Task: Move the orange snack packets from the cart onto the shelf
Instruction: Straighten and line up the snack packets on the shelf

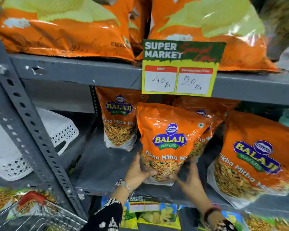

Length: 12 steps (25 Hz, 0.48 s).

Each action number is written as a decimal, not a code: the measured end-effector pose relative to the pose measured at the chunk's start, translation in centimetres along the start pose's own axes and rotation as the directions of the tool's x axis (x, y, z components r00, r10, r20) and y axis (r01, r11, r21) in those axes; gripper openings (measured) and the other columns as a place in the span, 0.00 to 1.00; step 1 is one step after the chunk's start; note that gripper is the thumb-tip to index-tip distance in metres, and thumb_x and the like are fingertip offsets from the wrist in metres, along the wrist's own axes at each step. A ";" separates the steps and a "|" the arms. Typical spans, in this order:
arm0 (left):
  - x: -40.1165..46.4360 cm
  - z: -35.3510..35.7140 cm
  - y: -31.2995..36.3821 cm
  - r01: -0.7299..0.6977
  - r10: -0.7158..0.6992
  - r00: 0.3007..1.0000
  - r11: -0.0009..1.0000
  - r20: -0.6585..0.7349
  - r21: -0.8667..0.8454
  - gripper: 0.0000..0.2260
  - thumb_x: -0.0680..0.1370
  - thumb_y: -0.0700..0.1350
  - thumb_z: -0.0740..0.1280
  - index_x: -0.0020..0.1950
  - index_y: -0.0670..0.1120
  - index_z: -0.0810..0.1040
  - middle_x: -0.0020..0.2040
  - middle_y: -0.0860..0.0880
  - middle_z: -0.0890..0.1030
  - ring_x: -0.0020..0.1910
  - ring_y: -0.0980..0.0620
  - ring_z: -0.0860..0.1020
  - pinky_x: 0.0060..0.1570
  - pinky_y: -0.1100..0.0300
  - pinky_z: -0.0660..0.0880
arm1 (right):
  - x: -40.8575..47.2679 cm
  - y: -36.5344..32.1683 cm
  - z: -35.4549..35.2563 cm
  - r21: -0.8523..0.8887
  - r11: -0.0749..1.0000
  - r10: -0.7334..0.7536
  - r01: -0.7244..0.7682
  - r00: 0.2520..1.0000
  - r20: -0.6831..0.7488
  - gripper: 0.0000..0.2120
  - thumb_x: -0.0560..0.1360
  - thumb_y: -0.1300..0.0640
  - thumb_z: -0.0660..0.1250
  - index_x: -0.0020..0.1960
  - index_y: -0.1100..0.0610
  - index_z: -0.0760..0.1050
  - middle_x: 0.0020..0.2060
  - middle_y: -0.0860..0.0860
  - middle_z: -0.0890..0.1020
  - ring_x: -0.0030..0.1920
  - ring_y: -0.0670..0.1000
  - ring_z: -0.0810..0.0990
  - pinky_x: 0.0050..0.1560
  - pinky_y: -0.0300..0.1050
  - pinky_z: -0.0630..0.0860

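Grey steel shelf (107, 157), perforated upright post (32, 124) at 9 o'clock. On its deck: one orange Balaji packet (118, 120) upright at the back, 11 o'clock; a front packet (170, 140) standing at centre; another packet (205, 114) behind it; a large packet (257, 157) leaning at 3 o'clock. Upper shelf (77, 69), 12 o'clock, carries bigger orange bags (65, 30); price card (182, 67) on its edge.

I am seeing bright, even light glaring off packets above the price sign (182, 68); edges are blurring and bending.
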<state>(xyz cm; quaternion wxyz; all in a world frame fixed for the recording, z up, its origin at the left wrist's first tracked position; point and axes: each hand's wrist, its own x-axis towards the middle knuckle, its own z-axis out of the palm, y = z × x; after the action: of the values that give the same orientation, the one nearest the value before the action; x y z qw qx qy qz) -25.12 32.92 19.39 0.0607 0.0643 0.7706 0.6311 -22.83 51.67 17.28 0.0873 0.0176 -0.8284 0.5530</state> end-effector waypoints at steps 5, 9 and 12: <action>-0.1 -2.3 -0.6 0.023 -0.022 0.999 0.998 -0.025 0.065 0.34 0.68 0.40 0.72 0.67 0.46 0.56 0.63 0.52 0.68 0.66 0.51 0.66 0.67 0.54 0.63 | 0.4 0.0 2.8 0.117 0.993 0.021 -0.033 0.994 0.105 0.34 0.65 0.61 0.73 0.61 0.40 0.58 0.61 0.48 0.72 0.61 0.48 0.71 0.48 0.28 0.74; -0.9 -7.5 -2.0 0.045 -0.042 0.998 0.997 -0.043 0.060 0.33 0.69 0.41 0.71 0.68 0.49 0.58 0.66 0.49 0.68 0.66 0.51 0.66 0.67 0.51 0.64 | 0.6 -1.8 7.1 0.138 0.990 -0.017 0.001 0.993 0.121 0.34 0.63 0.56 0.75 0.60 0.41 0.60 0.63 0.52 0.71 0.62 0.49 0.71 0.48 0.32 0.76; -1.7 -10.8 -3.3 0.043 -0.043 0.982 0.999 -0.181 -0.006 0.32 0.69 0.39 0.71 0.68 0.49 0.60 0.63 0.51 0.70 0.64 0.51 0.68 0.63 0.55 0.65 | 1.2 -3.6 10.7 0.125 0.992 -0.035 0.016 0.988 0.149 0.34 0.62 0.57 0.76 0.59 0.41 0.61 0.61 0.54 0.71 0.60 0.46 0.72 0.54 0.41 0.77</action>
<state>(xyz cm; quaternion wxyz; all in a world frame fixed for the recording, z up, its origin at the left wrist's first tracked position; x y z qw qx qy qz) -25.36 21.52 18.32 0.0040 -0.0102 0.7735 0.6337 -24.91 40.49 16.82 0.0300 0.0753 -0.7965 0.5992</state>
